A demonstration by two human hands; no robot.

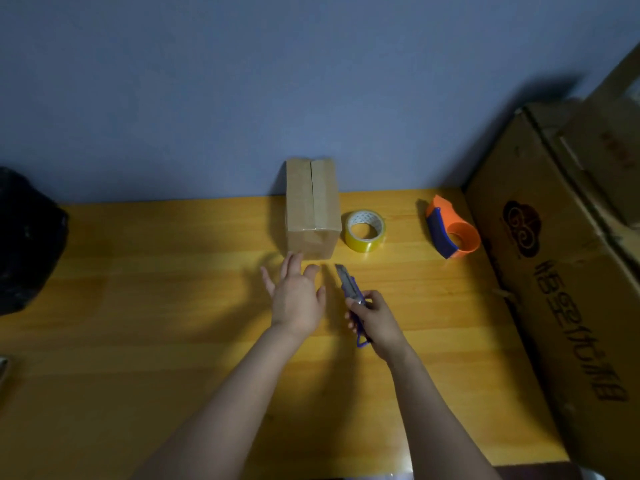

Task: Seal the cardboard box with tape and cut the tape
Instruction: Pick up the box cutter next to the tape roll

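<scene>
A small brown cardboard box (pixel 311 206) stands on the wooden table (pixel 138 306) near the wall, its top flaps closed along a centre seam. A roll of yellowish clear tape (pixel 364 231) lies flat just right of the box. My left hand (pixel 296 295) hovers just in front of the box, fingers spread, holding nothing. My right hand (pixel 375 322) grips a purple utility knife (pixel 350 292), its blade end pointing toward the box.
An orange and blue tape dispenser (pixel 452 233) sits further right. A large printed cardboard carton (pixel 561 271) stands at the table's right edge. A black bag (pixel 24 240) rests at the far left. A blue wall backs the table.
</scene>
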